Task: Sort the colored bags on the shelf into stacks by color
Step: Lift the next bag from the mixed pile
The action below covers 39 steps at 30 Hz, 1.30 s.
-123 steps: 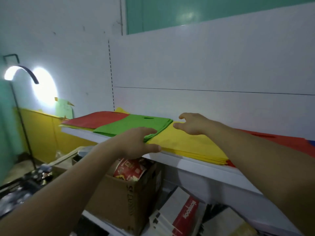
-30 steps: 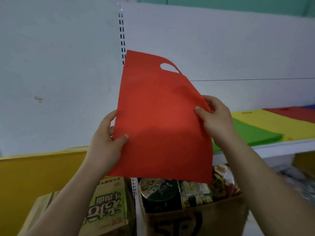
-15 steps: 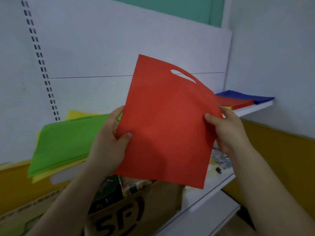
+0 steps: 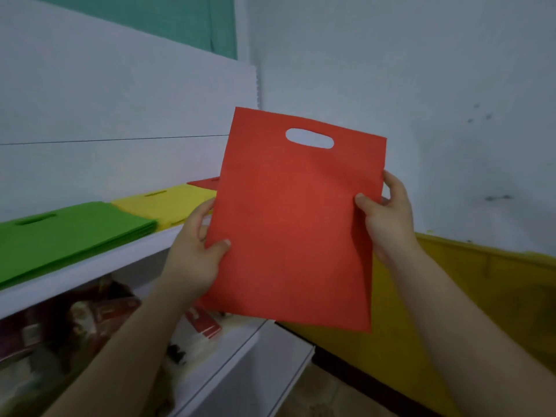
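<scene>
At the far left of the frame, a stack of green bags [image 4: 69, 236] lies flat on the white shelf [image 4: 90, 267], its handle slots toward the back wall. Just right of it, and touching its edge, sits a stack of yellow bags [image 4: 168, 203]. Past the yellow, a corner of a red stack [image 4: 204, 183] shows on the same shelf; the rest is hidden behind what I am holding. Below, on the lower shelf, there are blurred packaged goods [image 4: 75, 320] that I cannot make out.

My left hand [image 4: 195, 254], left of centre, pinches the left edge of a single red bag [image 4: 294, 224]: my thumb lies on the front face and my fingers are curled behind. The bag stands upright in the air at the middle of the frame, in front of the shelf's right end, with its oval handle cutout at the top. My right hand [image 4: 388, 218] grips the right edge the same way, a little higher up, thumb in front and fingers behind.

At the lower right, a yellow panel [image 4: 481, 296] runs along the base of the wall.
</scene>
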{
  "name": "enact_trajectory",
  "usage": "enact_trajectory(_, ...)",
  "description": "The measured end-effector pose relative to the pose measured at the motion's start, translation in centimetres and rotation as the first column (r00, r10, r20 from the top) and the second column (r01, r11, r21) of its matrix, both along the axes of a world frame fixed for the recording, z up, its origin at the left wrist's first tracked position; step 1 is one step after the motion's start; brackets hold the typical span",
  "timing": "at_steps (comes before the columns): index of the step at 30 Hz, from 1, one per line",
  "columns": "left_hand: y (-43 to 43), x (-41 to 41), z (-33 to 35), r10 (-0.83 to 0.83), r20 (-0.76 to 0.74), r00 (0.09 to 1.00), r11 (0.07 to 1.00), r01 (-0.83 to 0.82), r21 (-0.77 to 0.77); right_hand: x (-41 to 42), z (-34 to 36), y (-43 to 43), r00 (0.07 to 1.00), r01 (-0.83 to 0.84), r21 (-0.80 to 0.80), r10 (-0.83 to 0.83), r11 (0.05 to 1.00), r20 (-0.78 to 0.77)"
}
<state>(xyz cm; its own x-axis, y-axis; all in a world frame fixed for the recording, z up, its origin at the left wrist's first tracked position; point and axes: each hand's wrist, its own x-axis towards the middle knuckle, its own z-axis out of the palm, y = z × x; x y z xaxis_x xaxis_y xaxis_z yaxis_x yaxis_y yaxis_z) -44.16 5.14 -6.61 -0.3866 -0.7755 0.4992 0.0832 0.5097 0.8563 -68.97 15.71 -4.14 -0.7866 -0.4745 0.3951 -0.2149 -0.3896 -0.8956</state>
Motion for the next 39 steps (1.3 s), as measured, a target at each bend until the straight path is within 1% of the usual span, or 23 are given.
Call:
enact_trajectory(3, 0.5, -4.9, -0.4, -0.072, 0.007, 0.997, 0.997, 0.072, 0.034, -4.2, -0.2, 1.9, 0.998, 0.067, 0.022, -0.066, 0.998, -0.006)
enact_trajectory(5, 0.6, -7.7, -0.5, -0.102, 0.024, 0.994, 0.994, 0.102, 0.029, -6.6, -0.4, 2.6, 0.994, 0.105, 0.035, -0.105, 0.994, -0.007)
enact_trajectory(11, -1.0, -14.6, -0.8, -0.176, 0.058, 0.983, 0.984, 0.174, 0.042, -13.0, -1.3, 1.8, 0.979, 0.206, 0.072, -0.205, 0.976, -0.02)
enact_trajectory(17, -6.2, -21.1, -1.4, -0.212, 0.071, 0.975, 0.976, 0.208, 0.056, -19.2, -1.4, -2.6, 0.967, 0.252, 0.113, -0.247, 0.961, -0.057)
enact_trajectory(23, -14.2, -27.4, -1.0, -0.223, 0.0, 0.975, 0.97, 0.222, 0.097, -24.9, 0.5, -10.5, 0.965, 0.257, 0.118, -0.248, 0.959, -0.088)
enact_trajectory(26, -17.9, -29.4, 0.2, -0.188, -0.028, 0.982, 0.979, 0.19, 0.075, -27.2, 1.7, -14.7, 0.97, 0.235, 0.129, -0.222, 0.963, -0.102)
enact_trajectory(28, -20.4, -30.3, 1.0, -0.15, -0.016, 0.989, 0.987, 0.15, 0.051, -28.2, 2.2, -17.6, 0.977, 0.2, 0.126, -0.187, 0.972, -0.103)
enact_trajectory(32, -24.7, -30.3, 2.1, -0.054, 0.011, 0.998, 0.997, 0.054, 0.049, -29.1, 3.0, -23.7, 0.99, 0.117, 0.119, -0.107, 0.986, -0.089)
enact_trajectory(36, -27.6, -29.6, 3.2, 0.082, 0.024, 0.996, 0.997, -0.082, 0.009, -30.0, 3.5, -30.1, 0.996, 0.006, 0.102, 0.003, 0.995, -0.093)
enact_trajectory(39, -29.1, -29.0, 3.6, 0.203, 0.038, 0.978, 0.979, -0.202, -0.024, -30.2, 3.9, -34.8, 0.989, -0.099, 0.096, 0.109, 0.991, -0.105)
